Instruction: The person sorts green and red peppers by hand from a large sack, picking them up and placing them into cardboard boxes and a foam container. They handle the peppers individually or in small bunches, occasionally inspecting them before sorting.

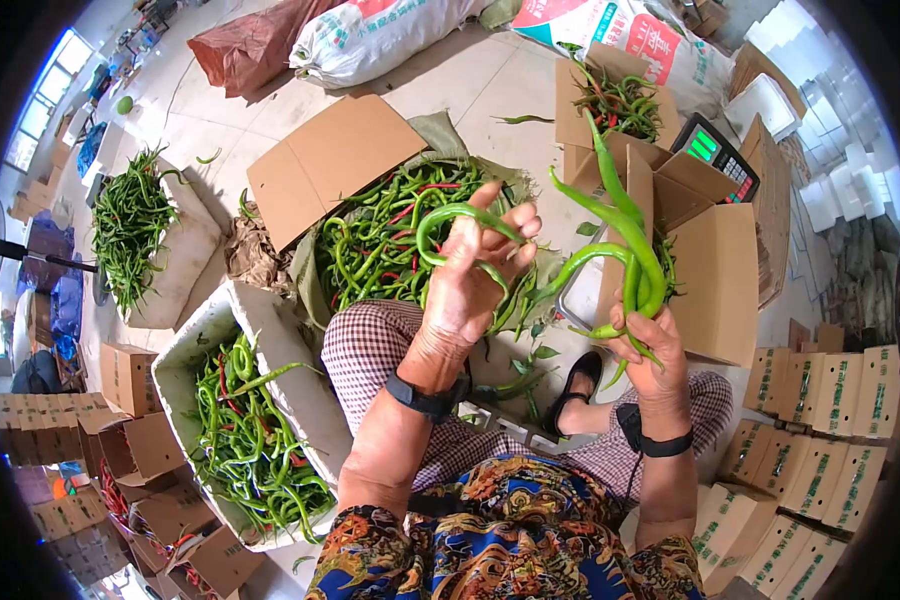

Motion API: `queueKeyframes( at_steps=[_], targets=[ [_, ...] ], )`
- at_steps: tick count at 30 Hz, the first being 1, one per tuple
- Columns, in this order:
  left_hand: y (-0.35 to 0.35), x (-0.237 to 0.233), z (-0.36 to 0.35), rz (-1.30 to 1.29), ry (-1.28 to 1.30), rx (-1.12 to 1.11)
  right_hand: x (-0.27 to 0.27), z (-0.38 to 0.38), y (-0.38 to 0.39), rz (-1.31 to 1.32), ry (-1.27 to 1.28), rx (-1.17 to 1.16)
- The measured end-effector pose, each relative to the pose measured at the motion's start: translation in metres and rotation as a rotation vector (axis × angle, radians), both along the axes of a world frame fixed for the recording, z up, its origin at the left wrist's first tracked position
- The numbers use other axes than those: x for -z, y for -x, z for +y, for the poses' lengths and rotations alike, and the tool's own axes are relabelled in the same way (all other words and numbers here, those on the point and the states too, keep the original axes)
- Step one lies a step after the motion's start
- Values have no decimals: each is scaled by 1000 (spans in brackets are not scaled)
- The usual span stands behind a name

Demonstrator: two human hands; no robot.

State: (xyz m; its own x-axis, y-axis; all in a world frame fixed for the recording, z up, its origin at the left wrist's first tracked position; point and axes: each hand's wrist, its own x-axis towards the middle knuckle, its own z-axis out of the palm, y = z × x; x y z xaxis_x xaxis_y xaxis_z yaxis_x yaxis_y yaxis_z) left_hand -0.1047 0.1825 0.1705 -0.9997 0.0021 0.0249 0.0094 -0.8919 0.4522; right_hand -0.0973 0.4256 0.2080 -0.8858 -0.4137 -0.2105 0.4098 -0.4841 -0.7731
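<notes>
The left hand [470, 280] is raised, its fingers [518, 232] curled and clamped around a single curved green pepper [448, 214]. The right hand [650, 345] has its fingers closed around the stems of a bunch of long green peppers [625, 235] that stand upright above a cardboard box [715, 275]. Below lies an open box heaped with peppers [385, 240], and a white foam crate [270, 330] sits at the left.
</notes>
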Motion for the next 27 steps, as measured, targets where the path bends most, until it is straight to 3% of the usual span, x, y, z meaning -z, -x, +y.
queueKeyframes(
  at_steps=[1,6,11,14,16,18,20,22,23,26,27],
  targets=[
    [1,1,2,-108,22,-49,1,2,-1,1,3,4],
    [-11,-5,-3,-66,218,33,7,16,-4,-33,186,-4],
    [-31,-40,9,-199,523,104,-1,24,-9,-28,197,41],
    [-38,-31,23,-171,574,95,-13,16,-16,41,9,54],
    [-42,-29,29,-128,620,67,-19,6,-24,199,-362,240],
    [-42,-34,33,-145,436,164,-20,2,-31,178,-341,241],
    [-45,-30,50,-190,455,136,-17,-2,-39,176,-354,234],
    [-46,-17,65,0,964,-84,-19,-5,-47,86,-314,152],
    [-47,-12,65,297,1543,-313,-17,-10,-49,102,-299,145],
    [-47,-10,88,470,1781,-356,-8,-8,-49,146,-347,22],
    [-43,-8,90,522,1883,-464,-9,-8,-50,162,-324,62]
  ],
)
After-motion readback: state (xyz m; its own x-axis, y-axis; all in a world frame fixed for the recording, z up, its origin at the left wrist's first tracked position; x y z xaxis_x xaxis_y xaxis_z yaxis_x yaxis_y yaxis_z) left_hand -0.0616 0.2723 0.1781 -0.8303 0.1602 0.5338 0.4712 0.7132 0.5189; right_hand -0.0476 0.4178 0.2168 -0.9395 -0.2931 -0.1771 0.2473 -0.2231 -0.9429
